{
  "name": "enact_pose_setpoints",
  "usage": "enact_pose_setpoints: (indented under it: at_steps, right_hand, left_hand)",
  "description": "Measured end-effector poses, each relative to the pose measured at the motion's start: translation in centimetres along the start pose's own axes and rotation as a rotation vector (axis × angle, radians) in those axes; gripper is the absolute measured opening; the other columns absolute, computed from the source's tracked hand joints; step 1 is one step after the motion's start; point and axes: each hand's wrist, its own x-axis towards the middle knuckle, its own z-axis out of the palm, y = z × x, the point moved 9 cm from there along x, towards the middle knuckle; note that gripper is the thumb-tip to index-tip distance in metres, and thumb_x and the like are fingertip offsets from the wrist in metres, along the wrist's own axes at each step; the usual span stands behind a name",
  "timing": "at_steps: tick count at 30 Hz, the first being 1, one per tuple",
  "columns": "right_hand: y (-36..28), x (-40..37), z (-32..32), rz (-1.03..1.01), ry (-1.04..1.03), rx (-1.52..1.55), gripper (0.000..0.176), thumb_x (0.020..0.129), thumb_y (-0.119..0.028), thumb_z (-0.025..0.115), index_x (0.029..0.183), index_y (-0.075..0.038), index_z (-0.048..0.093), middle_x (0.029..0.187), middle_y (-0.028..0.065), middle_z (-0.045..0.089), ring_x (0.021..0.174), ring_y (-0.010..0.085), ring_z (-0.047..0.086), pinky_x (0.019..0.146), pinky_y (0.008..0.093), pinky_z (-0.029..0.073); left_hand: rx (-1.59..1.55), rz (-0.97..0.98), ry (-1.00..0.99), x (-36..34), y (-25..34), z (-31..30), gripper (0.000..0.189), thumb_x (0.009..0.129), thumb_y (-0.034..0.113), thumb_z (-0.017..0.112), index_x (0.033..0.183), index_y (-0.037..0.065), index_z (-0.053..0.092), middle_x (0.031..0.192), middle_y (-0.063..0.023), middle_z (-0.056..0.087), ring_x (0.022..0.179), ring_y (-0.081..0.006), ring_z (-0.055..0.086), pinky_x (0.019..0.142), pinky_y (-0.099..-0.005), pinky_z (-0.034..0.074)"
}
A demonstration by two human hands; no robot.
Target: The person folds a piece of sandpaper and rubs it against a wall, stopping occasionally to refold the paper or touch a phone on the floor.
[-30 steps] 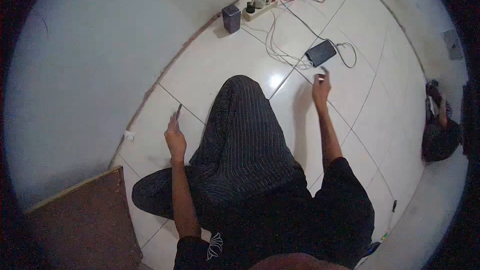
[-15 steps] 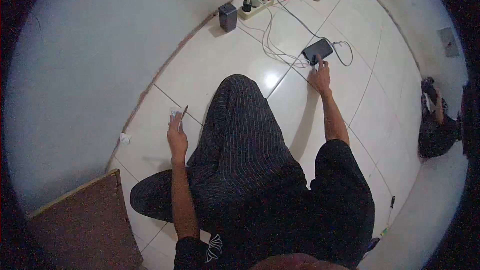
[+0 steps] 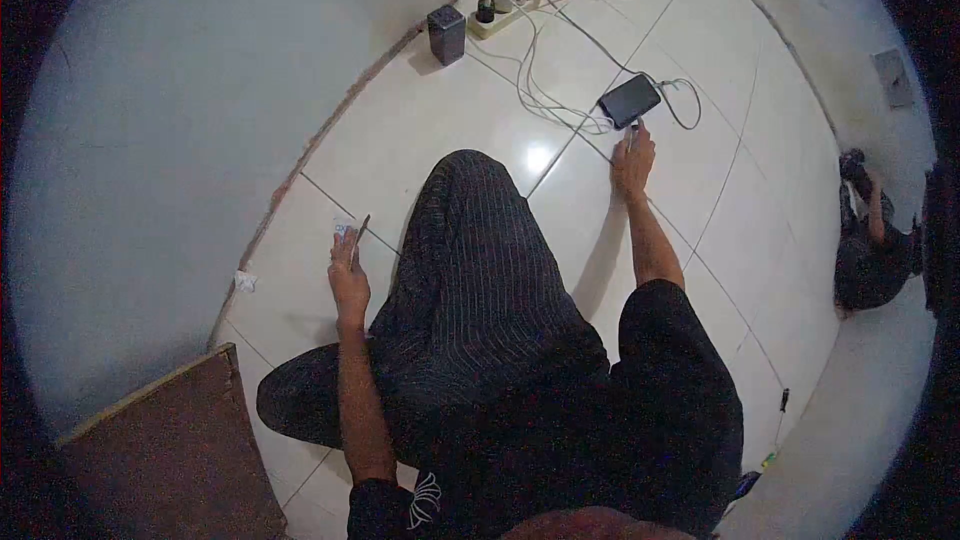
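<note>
Phone lies flat on the white floor tiles, far out in front of your bent knee. White wires run from it to a plug strip by the wall, next to a small dark box.

Your right hand is stretched out, and its fingertips reach the near edge of the phone. You cannot tell if that hand has a grip on anything.

Your left hand is low by your knee. Its fingers are curled around a thin dark stick that points up and away, with a small pale thing just beside it.

A brown board lies near your left side. Another person sits well apart on your right.
</note>
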Motion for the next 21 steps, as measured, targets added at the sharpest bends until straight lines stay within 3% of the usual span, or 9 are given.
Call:
enact_pose_setpoints:
  at_steps: [4,6,16,18,21]
  right_hand:
    - [-0.2,-0.1,0.0,-0.009,0.009,-0.008,0.061,0.079,-0.010,0.053,0.137,-0.002,0.037,0.120,0.0178,0.051,0.103,0.0339,0.050,0.089,0.0454,0.039]
    - [-0.3,0.0,-0.1,0.000,0.009,-0.004,0.060,0.080,-0.010,0.053,0.137,-0.002,0.037,0.121,0.0181,0.051,0.104,0.0340,0.050,0.089,0.0453,0.039]
    - [0.7,0.4,1.1,0.017,-0.019,-0.154,0.061,0.083,-0.016,0.055,0.140,-0.010,0.036,0.125,0.0177,0.049,0.103,0.0332,0.052,0.087,0.0465,0.042]
    - [0.3,0.5,0.9,0.019,-0.011,-0.146,0.061,0.083,-0.017,0.055,0.141,-0.011,0.036,0.125,0.0175,0.049,0.103,0.0330,0.052,0.087,0.0461,0.042]
    - [0.3,0.5,0.8,0.006,-0.005,-0.146,0.060,0.085,-0.018,0.054,0.142,-0.013,0.035,0.125,0.0176,0.049,0.103,0.0326,0.052,0.087,0.0455,0.042]
  left_hand:
    - [-0.037,0.006,-0.009,-0.1,-0.1,0.1,0.036,0.098,0.010,0.039,0.132,0.005,0.049,0.137,-0.0145,0.047,0.130,-0.0390,0.037,0.109,-0.0492,0.030]
    - [0.017,0.173,0.037,0.0,0.7,0.0,0.035,0.098,0.010,0.038,0.130,0.005,0.050,0.136,-0.0148,0.049,0.131,-0.0385,0.037,0.109,-0.0491,0.030]
    - [0.011,0.083,0.017,0.2,0.5,0.1,0.034,0.099,0.011,0.038,0.129,0.005,0.052,0.137,-0.0116,0.049,0.135,-0.0332,0.033,0.111,-0.0471,0.026]
    - [0.020,0.127,0.026,0.2,0.8,0.0,0.035,0.099,0.016,0.041,0.133,0.009,0.049,0.136,-0.0238,0.045,0.130,-0.0388,0.038,0.110,-0.0474,0.027]
    - [0.014,0.087,0.005,0.2,0.8,0.0,0.035,0.099,0.015,0.040,0.133,0.009,0.049,0.137,-0.0201,0.046,0.132,-0.0382,0.035,0.112,-0.0472,0.025]
